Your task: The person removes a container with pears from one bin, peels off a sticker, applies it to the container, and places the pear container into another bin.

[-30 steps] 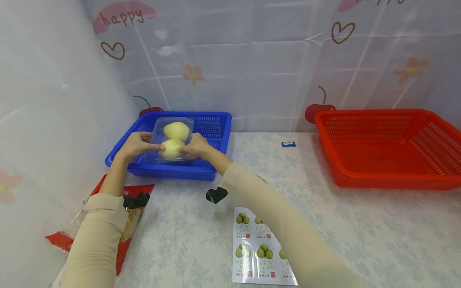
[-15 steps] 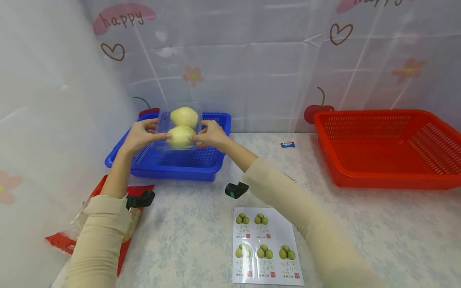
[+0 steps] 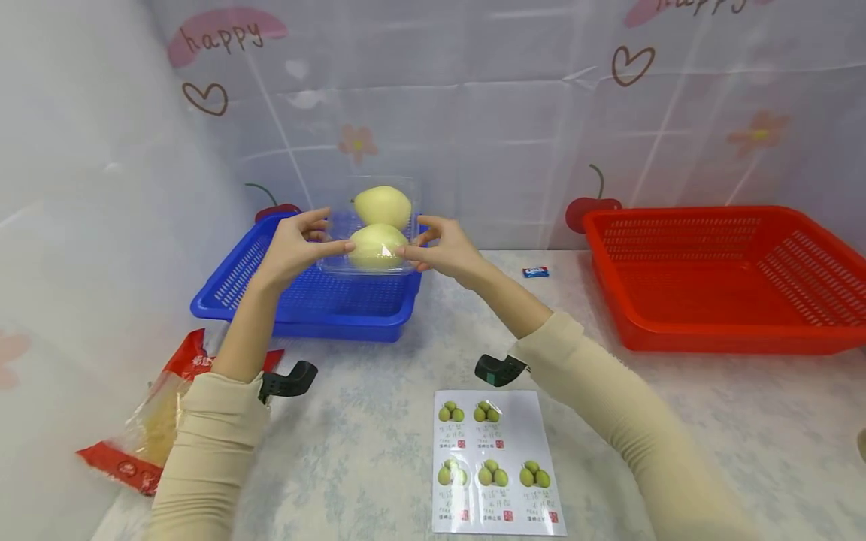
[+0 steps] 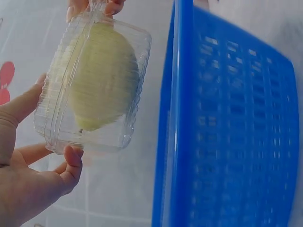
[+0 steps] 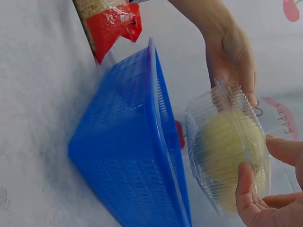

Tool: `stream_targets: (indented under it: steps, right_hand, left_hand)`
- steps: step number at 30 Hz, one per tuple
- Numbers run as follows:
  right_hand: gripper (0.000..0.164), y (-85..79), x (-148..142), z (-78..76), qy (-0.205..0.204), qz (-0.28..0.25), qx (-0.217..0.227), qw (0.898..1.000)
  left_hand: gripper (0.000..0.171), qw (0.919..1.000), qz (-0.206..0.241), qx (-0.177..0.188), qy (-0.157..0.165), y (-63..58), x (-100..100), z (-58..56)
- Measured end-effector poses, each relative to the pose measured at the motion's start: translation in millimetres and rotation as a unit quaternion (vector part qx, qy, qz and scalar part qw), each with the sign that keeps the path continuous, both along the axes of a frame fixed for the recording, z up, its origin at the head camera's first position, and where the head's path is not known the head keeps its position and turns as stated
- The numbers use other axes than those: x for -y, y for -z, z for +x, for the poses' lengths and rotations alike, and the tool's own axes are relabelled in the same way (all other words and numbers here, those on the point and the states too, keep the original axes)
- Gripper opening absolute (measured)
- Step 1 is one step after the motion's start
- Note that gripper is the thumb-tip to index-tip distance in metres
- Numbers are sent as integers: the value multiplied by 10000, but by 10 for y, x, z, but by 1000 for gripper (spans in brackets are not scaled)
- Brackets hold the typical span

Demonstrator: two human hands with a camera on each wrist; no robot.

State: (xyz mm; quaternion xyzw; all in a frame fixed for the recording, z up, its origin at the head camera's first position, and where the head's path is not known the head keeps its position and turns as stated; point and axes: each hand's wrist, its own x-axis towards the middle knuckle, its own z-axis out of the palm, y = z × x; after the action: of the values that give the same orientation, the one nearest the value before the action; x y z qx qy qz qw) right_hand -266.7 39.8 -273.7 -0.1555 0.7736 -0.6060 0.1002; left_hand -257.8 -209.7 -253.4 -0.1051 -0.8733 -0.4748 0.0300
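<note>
A clear plastic clamshell box [image 3: 338, 259] with two pale yellow pears [image 3: 383, 207] inside is held up above the blue basket [image 3: 338, 324]. My left hand [image 3: 298, 244] grips its left side, thumb on the near face and fingers round the edge. On the opposite side my right hand [image 3: 446, 252] pinches it the same way. In the left wrist view the clamshell box [image 4: 102, 85] hangs clear of the basket's rim [image 4: 177, 118]. From the right wrist view, both hands hold the box [image 5: 227, 146] at its two ends.
A red basket [image 3: 731, 338] stands at the right. Between the baskets lies a small blue packet [image 3: 536, 272]. A glossy sheet of pear stickers [image 3: 497, 466] lies at the front. To the left, partly under my forearm, is a red-and-clear bag [image 3: 158, 421] of pale contents.
Both hands have lifted the box of pears up out of the blue basket and carried it to the right. More of the bag at the left shows now.
</note>
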Motion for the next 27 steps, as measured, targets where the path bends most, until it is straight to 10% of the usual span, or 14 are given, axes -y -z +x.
stream_targets:
  steps: [27]
  right_hand:
    - [73,192,-1236,572,689,735,-486,9937]
  left_hand:
    - [82,9916,360,96,1242,209,-1094,205]
